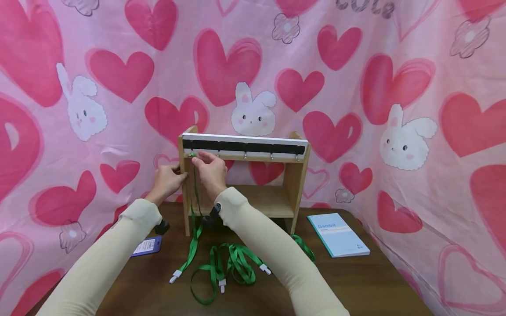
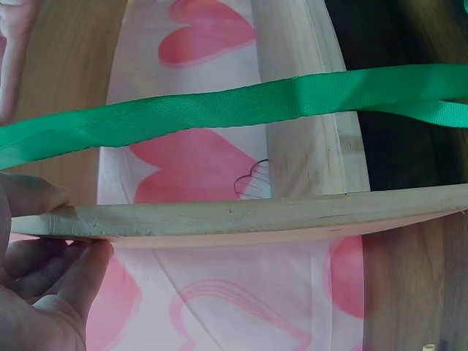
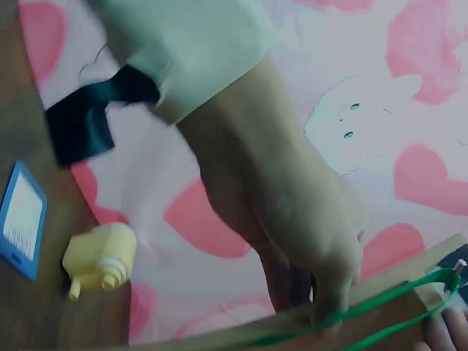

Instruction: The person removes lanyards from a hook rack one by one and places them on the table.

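Note:
A small wooden rack (image 1: pixel 272 197) stands on the table, with a row of small metal hooks along its black-and-white top rail (image 1: pixel 253 147). My left hand (image 1: pixel 168 181) grips the rack's left side panel (image 2: pixel 219 219), thumb on one face and fingers on the other. From the leftmost hook hangs a green lanyard (image 2: pixel 219 113), its white clip (image 1: pixel 176 275) lying on the table. My right hand (image 1: pixel 212 171) pinches the lanyard close under that hook; in the right wrist view the strap loops over the metal hook (image 3: pixel 459 266) beside the right fingertips.
More green lanyards (image 1: pixel 239 265) with white clips lie bundled before the rack, and another strap (image 1: pixel 303 246) lies by its right leg. A Gambit book (image 1: pixel 338 235) is at the right. On the left are a blue badge holder (image 1: pixel 148 246) and a pale yellow object (image 3: pixel 101 256).

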A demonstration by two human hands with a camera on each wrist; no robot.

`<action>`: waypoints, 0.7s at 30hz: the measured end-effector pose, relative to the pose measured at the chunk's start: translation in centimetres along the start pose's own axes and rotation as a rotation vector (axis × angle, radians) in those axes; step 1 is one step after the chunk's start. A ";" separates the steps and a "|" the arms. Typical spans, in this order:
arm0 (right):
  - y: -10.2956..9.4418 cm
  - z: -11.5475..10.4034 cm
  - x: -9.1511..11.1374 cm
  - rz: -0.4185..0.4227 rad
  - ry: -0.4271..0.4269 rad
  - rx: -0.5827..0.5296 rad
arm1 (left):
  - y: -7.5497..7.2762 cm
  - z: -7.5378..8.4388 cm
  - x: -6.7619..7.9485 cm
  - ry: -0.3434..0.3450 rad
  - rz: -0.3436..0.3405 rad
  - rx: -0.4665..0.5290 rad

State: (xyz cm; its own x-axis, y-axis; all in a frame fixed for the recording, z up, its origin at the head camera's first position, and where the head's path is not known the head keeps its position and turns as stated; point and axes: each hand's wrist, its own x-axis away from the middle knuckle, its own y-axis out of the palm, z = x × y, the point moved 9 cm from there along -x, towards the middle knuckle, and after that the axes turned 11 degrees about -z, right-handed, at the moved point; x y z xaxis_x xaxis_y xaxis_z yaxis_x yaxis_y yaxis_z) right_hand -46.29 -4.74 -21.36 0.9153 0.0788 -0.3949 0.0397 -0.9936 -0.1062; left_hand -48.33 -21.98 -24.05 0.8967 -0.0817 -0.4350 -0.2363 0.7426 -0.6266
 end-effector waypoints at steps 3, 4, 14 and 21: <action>0.1 0.3 0.1 0.070 0.030 -0.040 | -0.1 -0.1 0.0 -0.006 0.004 -0.007; 0.3 0.3 0.1 0.080 0.035 -0.049 | -0.1 -0.1 0.1 -0.008 0.005 -0.007; 0.7 0.7 0.5 0.110 0.067 -0.081 | 0.1 -0.1 0.0 -0.028 -0.001 0.011; 1.3 1.1 0.6 0.119 0.077 -0.076 | 0.0 -0.1 0.2 -0.020 0.010 0.006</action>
State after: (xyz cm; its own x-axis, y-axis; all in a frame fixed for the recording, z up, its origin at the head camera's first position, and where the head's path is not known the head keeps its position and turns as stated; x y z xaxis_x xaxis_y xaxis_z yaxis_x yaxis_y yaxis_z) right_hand -46.14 -5.90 -22.71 0.9433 -0.0430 -0.3292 -0.0429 -0.9991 0.0078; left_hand -48.23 -22.05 -24.22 0.9018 -0.0611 -0.4277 -0.2428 0.7471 -0.6188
